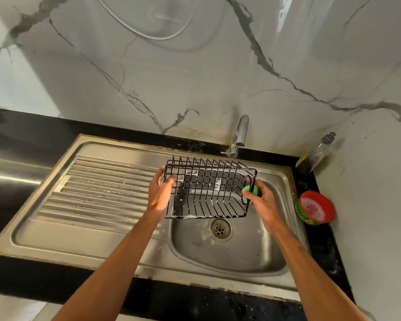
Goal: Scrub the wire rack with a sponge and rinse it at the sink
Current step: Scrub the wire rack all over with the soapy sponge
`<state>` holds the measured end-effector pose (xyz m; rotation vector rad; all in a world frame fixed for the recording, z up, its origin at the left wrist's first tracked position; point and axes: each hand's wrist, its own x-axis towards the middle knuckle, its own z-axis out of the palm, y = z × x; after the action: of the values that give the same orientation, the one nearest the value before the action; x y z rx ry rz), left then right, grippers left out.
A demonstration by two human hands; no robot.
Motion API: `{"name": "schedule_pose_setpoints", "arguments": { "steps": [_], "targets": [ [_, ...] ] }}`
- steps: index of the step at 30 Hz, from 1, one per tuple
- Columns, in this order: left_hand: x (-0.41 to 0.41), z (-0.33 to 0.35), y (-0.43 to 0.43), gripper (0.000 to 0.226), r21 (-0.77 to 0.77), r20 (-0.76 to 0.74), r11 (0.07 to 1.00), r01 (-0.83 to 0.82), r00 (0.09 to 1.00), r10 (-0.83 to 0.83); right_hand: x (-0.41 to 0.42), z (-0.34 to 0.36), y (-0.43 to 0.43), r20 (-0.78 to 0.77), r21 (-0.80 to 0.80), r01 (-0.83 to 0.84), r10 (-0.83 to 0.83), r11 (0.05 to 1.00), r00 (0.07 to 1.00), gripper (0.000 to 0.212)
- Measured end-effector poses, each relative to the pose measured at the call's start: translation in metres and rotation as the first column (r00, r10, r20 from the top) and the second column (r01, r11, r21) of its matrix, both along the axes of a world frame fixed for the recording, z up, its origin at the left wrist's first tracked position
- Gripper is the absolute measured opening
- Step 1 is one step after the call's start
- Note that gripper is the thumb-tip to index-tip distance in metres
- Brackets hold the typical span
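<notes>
I hold the black wire rack (208, 191) above the steel sink (252, 258), just in front of the tap (240, 133). My left hand (161, 193) grips its left end, with the fingers (170, 181) curled round the top rim wire. My right hand (262, 202) pinches a small green sponge (250, 189) and presses it against the rack's right end, beside the oval loop handle.

The rack looks light and stiff: thin coated rods welded into an open box, with a row of upright prongs along the far side. White suds cling to several wires, so I expect it to be slippery. The thicker rim frame at either end is the safest hold, since the thin rods would bite into my skin and could twist in a wet grip. The sponge looks soft and squashy and should mould round each rod.

The basin is brushed metal with a round perforated drain (220, 228), and a ribbed drainboard (97, 188) lies to its left. A red-lidded soap tub (315, 210) sits on the black counter (310, 181).
</notes>
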<state>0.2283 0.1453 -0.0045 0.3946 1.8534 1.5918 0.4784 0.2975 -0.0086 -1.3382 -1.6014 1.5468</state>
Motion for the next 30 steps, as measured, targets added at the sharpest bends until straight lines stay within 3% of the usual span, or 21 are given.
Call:
{"name": "schedule_pose_setpoints", "arguments": {
  "steps": [2, 4, 6, 7, 10, 13, 15, 18, 22, 26, 28, 30],
  "targets": [
    [0.008, -0.001, 0.001, 0.081, 0.060, -0.028, 0.998, -0.028, 0.999, 0.030, 0.001, -0.003, -0.005, 0.060, 0.155, 0.189, -0.200, 0.970, 0.978, 0.037],
    [0.009, -0.022, 0.006, 0.104, 0.138, -0.030, 0.989, -0.050, 0.998, 0.054, -0.002, -0.004, -0.020, 0.085, 0.401, 0.284, -0.344, 0.871, 0.935, 0.035],
    [0.011, -0.015, 0.007, 0.121, 0.128, -0.020, 0.987, -0.097, 0.995, 0.100, -0.010, -0.002, -0.035, 0.167, 0.522, 0.115, -0.234, 0.845, 0.958, 0.035],
    [0.013, -0.006, 0.008, 0.119, 0.119, -0.031, 0.988, -0.096, 0.995, 0.100, -0.017, -0.002, -0.041, 0.259, 0.533, -0.037, -0.121, 0.845, 0.958, 0.036],
    [0.018, 0.007, 0.016, 0.077, 0.097, 0.010, 0.993, -0.071, 0.997, 0.070, -0.036, -0.006, -0.035, 0.504, 0.575, -0.340, 0.005, 0.744, 0.864, 0.034],
    [0.027, 0.014, 0.023, 0.077, 0.110, 0.018, 0.990, -0.086, 0.996, 0.085, -0.050, -0.011, -0.025, 0.549, 0.485, -0.435, 0.123, 0.759, 0.827, 0.030],
    [0.032, 0.019, 0.026, 0.084, 0.126, 0.013, 0.988, -0.088, 0.996, 0.087, -0.047, -0.014, -0.019, 0.596, 0.403, -0.570, 0.267, 0.716, 0.757, 0.030],
    [0.028, 0.012, 0.025, 0.064, 0.134, 0.037, 0.987, -0.088, 0.996, 0.084, -0.029, -0.005, -0.004, 0.627, 0.266, -0.696, 0.429, 0.667, 0.650, 0.031],
    [0.037, -0.003, 0.025, 0.078, 0.138, -0.003, 0.990, -0.014, 1.000, 0.014, -0.051, 0.010, 0.003, 0.596, 0.367, -0.578, 0.293, 0.729, 0.748, 0.025],
    [0.039, -0.010, 0.037, 0.095, 0.130, -0.033, 0.991, 0.032, 0.999, -0.028, -0.063, 0.000, -0.018, 0.697, 0.329, -0.750, 0.389, 0.573, 0.603, 0.028],
    [0.039, -0.017, 0.039, 0.096, 0.124, -0.035, 0.992, 0.026, 0.999, -0.022, -0.050, 0.000, -0.012, 0.655, 0.254, -0.752, 0.464, 0.608, 0.597, 0.022],
    [0.039, -0.028, 0.040, 0.078, 0.097, -0.004, 0.995, 0.023, 1.000, -0.022, -0.054, 0.004, -0.004, 0.586, 0.284, -0.670, 0.429, 0.686, 0.688, 0.020]
  ]
}}
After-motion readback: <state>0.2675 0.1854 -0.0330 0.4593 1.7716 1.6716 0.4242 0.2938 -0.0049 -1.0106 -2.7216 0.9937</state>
